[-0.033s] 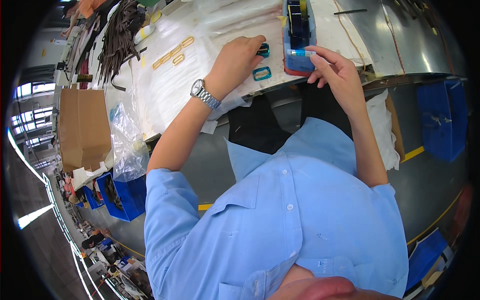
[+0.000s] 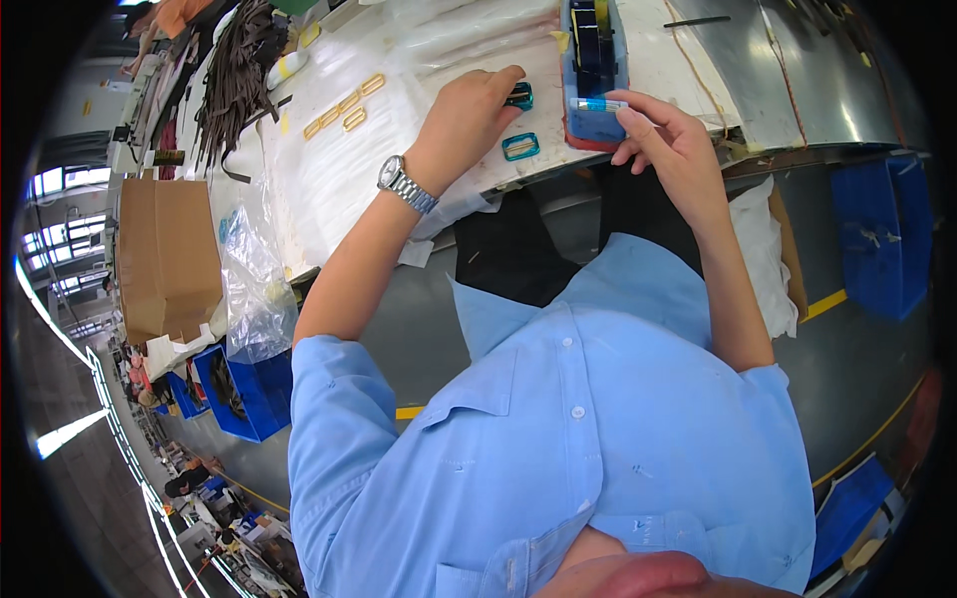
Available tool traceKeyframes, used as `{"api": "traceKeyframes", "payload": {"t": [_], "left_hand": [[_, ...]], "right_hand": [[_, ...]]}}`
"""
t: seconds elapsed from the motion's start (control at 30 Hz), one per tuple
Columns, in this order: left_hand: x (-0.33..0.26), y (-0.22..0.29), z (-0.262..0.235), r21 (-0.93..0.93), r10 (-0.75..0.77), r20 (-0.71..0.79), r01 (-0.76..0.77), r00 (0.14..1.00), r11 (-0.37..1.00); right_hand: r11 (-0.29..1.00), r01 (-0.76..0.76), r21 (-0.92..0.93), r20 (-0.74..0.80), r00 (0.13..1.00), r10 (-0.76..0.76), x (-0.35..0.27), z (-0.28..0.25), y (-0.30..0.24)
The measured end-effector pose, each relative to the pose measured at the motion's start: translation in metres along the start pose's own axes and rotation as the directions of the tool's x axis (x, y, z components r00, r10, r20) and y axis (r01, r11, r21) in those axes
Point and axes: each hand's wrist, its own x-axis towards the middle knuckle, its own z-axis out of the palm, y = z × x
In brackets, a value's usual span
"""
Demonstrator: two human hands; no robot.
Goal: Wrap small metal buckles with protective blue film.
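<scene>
My left hand, with a steel watch on the wrist, reaches over the white worktable. Its closed fingers are on a blue-edged rectangular buckle, partly hidden beneath them. A second such buckle lies just nearer to me, apart from the hand. At the front end of a blue tape dispenser, my right hand pinches a short strip of clear bluish tape between thumb and forefinger. Its other fingers are curled.
Several gold-coloured buckles lie on white sheeting to the left. Beyond them hangs a bundle of dark straps. A cardboard box, clear plastic bag and blue bin stand left; another blue bin stands right.
</scene>
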Motion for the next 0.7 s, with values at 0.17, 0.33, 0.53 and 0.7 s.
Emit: {"api": "traceKeyframes", "payload": {"t": [0.17, 0.33, 0.53, 0.7], "left_hand": [[0.013, -0.020, 0.004, 0.003, -0.057, -0.042, 0.058, 0.997, 0.998], [0.011, -0.021, 0.003, 0.000, 0.003, -0.070, -0.003, 0.998, 1.000], [-0.018, -0.041, -0.034, 0.031, 0.006, -0.376, 0.006, 0.927, 1.000], [-0.076, -0.098, -0.093, 0.103, -0.393, -0.330, 0.446, 0.858, 0.889]], "right_hand": [[1.000, 0.013, -0.010, 0.006, 1.000, -0.012, 0.003, -0.002, 0.002], [1.000, 0.019, 0.007, 0.008, 1.000, -0.019, 0.004, 0.001, 0.002], [0.998, -0.040, -0.046, -0.037, 0.999, 0.038, 0.013, 0.004, -0.004], [0.991, -0.035, -0.129, -0.047, 0.998, 0.029, 0.022, 0.004, -0.005]]}}
